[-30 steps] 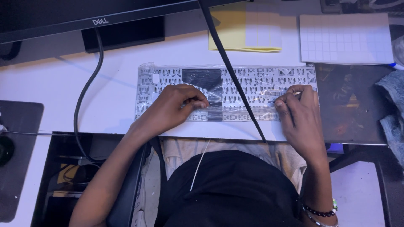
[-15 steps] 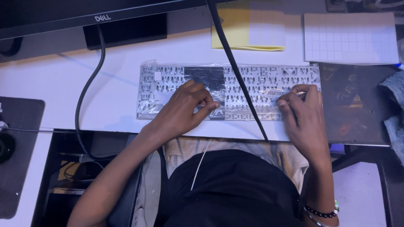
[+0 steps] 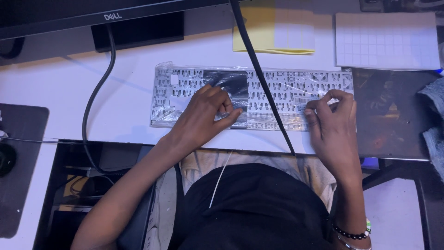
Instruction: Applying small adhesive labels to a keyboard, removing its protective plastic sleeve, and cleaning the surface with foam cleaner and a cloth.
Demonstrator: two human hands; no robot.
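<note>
**Both hands on a bagged keyboard at the desk edge**

The left hand's (image 3: 203,115) fingers are curled and held close together, their tips pressing down on the dark patch (image 3: 226,85) in the middle of the keyboard (image 3: 277,92); the thumb stretches out to the right along the keyboard's near edge. Whether they pinch the plastic or only press on it cannot be told. The right hand's (image 3: 334,127) fingers are bent and bunched, the tips nipping at the clear wrap near a small pale label (image 3: 305,100) on the right part of the keyboard, thumb and forefinger close together. A beaded bracelet (image 3: 354,231) sits on that wrist.

The keyboard lies flat on the white desk (image 3: 69,92), long side running left to right, near the front edge, sealed in a crinkled clear bag (image 3: 162,118) whose loose end sticks out on the left. A black cable (image 3: 259,69) crosses over it slantwise from the top to the desk's front edge.

Beyond it, a monitor (image 3: 92,11) stands at the back, with a second cable (image 3: 95,97) looping down from it to the left. A yellow pad (image 3: 252,28) and a white grid sheet (image 3: 386,39) lie behind the keyboard. A dark mat (image 3: 393,120) lies just right of the right hand, with grey cloth (image 3: 432,115) at the far right. A dark pad (image 3: 21,157) sits at the left.
</note>
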